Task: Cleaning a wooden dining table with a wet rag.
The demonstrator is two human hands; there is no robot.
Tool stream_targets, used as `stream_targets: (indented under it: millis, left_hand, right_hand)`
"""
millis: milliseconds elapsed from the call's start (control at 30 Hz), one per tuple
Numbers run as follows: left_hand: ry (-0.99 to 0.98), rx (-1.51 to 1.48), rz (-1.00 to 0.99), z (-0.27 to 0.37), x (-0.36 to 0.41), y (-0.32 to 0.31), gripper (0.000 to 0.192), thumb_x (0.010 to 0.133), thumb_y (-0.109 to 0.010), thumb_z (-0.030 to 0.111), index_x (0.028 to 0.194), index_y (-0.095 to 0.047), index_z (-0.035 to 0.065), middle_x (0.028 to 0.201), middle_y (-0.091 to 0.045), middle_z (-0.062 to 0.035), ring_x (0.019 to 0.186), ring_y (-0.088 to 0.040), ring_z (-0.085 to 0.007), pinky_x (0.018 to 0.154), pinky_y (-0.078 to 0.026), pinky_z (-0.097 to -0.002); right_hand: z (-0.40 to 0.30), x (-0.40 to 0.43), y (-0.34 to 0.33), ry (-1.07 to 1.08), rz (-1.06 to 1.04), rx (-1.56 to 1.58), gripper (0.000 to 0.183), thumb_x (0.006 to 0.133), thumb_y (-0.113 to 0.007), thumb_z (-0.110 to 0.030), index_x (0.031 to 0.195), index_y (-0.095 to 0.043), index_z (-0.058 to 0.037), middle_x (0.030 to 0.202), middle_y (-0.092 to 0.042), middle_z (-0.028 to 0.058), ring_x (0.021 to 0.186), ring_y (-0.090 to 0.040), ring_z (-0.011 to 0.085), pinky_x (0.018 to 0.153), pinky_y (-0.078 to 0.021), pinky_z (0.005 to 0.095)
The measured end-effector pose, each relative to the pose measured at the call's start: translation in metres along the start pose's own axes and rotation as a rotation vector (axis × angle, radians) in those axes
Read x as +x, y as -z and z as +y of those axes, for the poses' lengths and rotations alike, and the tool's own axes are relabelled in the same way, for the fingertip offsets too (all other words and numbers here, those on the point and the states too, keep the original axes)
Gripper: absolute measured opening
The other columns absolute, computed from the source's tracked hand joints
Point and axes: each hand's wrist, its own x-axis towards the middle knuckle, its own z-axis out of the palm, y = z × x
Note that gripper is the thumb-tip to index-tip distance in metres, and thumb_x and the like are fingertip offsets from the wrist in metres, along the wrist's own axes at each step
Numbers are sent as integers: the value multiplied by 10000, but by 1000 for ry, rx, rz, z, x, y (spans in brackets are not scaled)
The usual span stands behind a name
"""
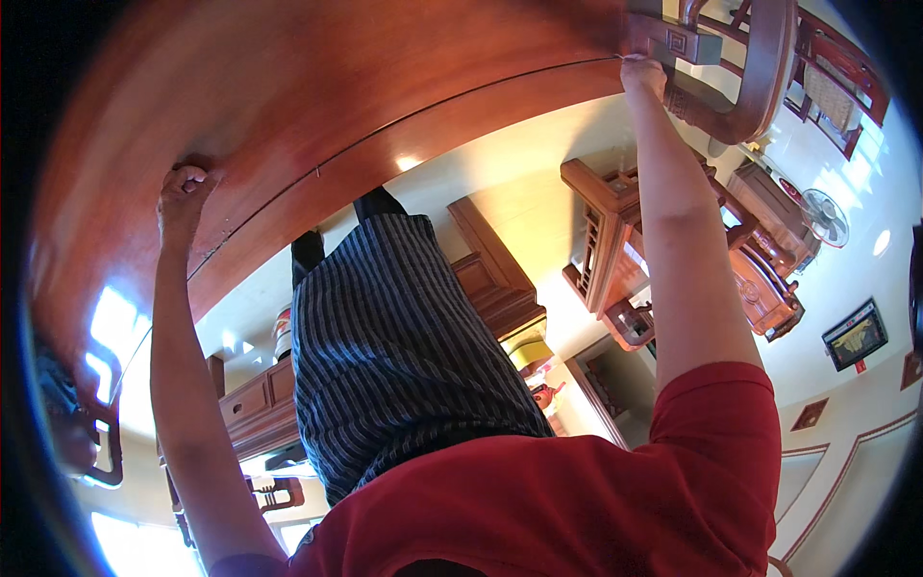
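Note:
A polished red-brown wooden tabletop point(324, 79) fills the upper part of the view, with a narrow dark seam point(433, 109) running near its edge. My left hand point(184, 198) rests on the wood at the left, fingers curled in, and nothing shows in them. Small crumbs point(225, 232) lie close by, along the seam. Far to the right, my right hand point(645, 76) is at the seam, fingers closed. A thin pale sliver point(622, 56) sticks out at its fingertips; what it is cannot be made out. Another tiny sliver point(317, 172) stands in the seam midway.
A carved wooden chair point(750, 108) adjoins the table beside my right hand. Behind me stand wooden cabinets point(497, 274) and a carved wooden seat point(606, 245). An electric fan point(826, 216) is at the far right. A striped apron point(396, 324) covers my front.

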Motion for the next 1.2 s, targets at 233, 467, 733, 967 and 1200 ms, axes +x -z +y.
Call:
stream_targets:
  millis: [233, 467, 733, 967, 1200]
  left_hand:
    - [19, -30, 38, -5, -11, 17, 236, 716, -784, 234, 749, -624, 64, 771, -489, 19, 698, -457, -93, 654, -411, -235]
    - [104, 17, -22, -1, -8, 16, 244, 725, -777, 236, 751, -619, 52, 789, -504, 9, 706, -476, -95, 662, -422, -236]
    - [41, 45, 15, 1, -10, 21, 265, 734, -764, 263, 772, -627, 38, 811, -541, -15, 733, -516, -103, 684, -442, -254]
    - [89, 96, -11, -10, -9, 22, 291, 724, -759, 323, 769, -643, 60, 812, -540, -15, 733, -505, -105, 682, -433, -272]
    - [52, 73, 10, 5, -11, 19, 303, 730, -747, 335, 795, -645, 57, 815, -547, -27, 732, -516, -120, 700, -440, -282]
  right_hand:
    - [-46, -67, 40, -108, -74, 160, 473, 837, -478, -356, 1154, -591, -23, 1247, -540, 193, 1154, -531, 320, 968, -423, 406]
    - [-30, -40, 20, -48, -51, 38, 437, 880, -458, -339, 1164, -586, -32, 1211, -579, 148, 1101, -577, 284, 912, -470, 398]
    - [-45, -71, 31, 148, -35, -145, 339, 862, -484, -317, 1048, -667, -100, 1147, -620, 129, 1052, -607, 279, 871, -497, 385]
    - [-47, -91, 37, 419, -97, -289, 331, 853, -480, -318, 1027, -676, -116, 1137, -625, 122, 1048, -609, 281, 853, -501, 373]
    - [-35, -59, 16, 295, -38, -166, 330, 867, -440, -318, 1040, -670, -157, 1129, -629, 121, 1046, -606, 302, 858, -491, 403]
